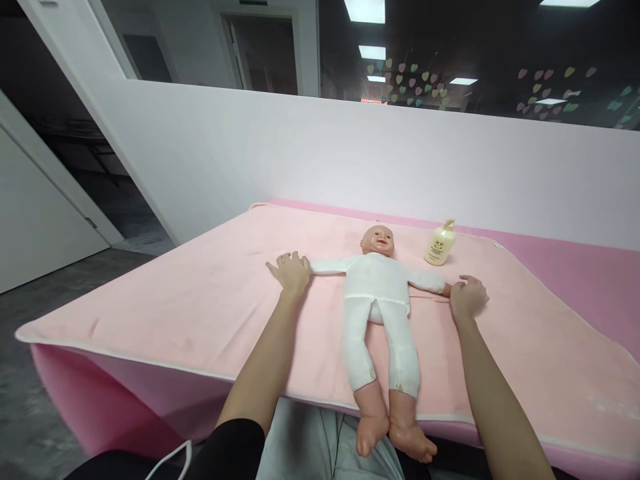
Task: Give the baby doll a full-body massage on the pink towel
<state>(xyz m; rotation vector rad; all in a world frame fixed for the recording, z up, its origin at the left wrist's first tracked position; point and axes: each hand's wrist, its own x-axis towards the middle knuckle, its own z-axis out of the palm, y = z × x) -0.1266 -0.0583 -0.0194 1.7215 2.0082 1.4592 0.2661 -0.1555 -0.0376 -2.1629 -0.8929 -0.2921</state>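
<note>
A baby doll (377, 287) with a white cloth body lies on its back, arms stretched out to both sides. My left hand (293, 272) is at the end of the doll's arm on the left of the view and covers the doll's hand there; its outermost finger sticks out to the side while the others bend. On the other side, my right hand (469, 298) is closed around the doll's other hand, with a bit of the doll's wrist showing. The doll's bare feet hang over the front edge, close to my lap.
A pale yellow pump bottle (440, 244) stands near the doll's head on the right. Under everything lies a pink mat (200, 287) with a white edge, over a darker pink surface (575, 273). A white wall (300, 153) with windows rises behind.
</note>
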